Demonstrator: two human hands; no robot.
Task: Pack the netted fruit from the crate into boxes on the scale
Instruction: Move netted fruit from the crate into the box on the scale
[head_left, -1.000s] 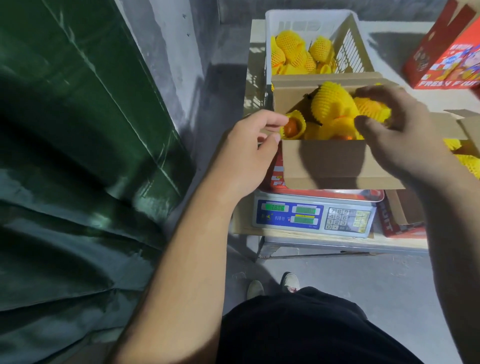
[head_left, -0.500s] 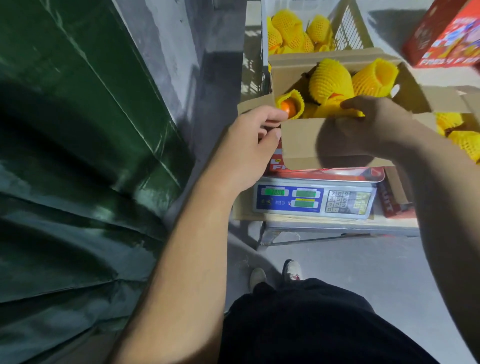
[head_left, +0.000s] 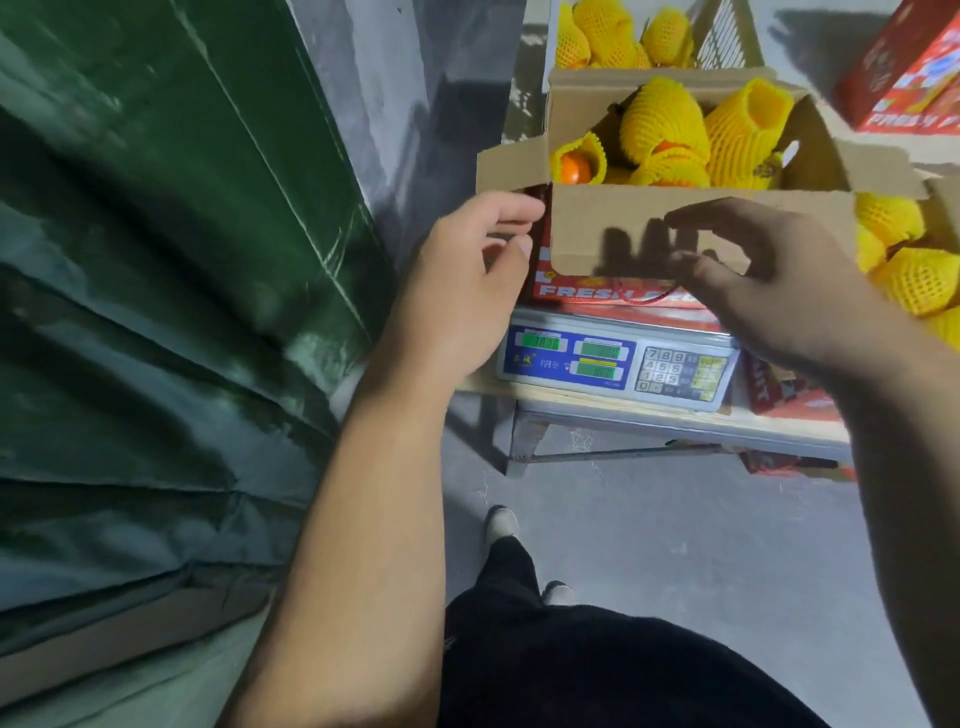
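left hand (head_left: 467, 280), fingers loosely curled, holds nothing at the left corner of the box (head_left: 639, 228); right hand (head_left: 774, 291), also empty, hovers before its front flap. the box sits on the scale (head_left: 618, 364), heaped with netted fruit (head_left: 660, 124), flaps unfolded. more fruit waits in the crate (head_left: 727, 36) behind, so packing looks unfinished.

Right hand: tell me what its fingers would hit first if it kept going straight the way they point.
Probably the hanging front flap of the box on the scale. The right hand hovers just before it, fingers curled and empty; depth is uncertain.
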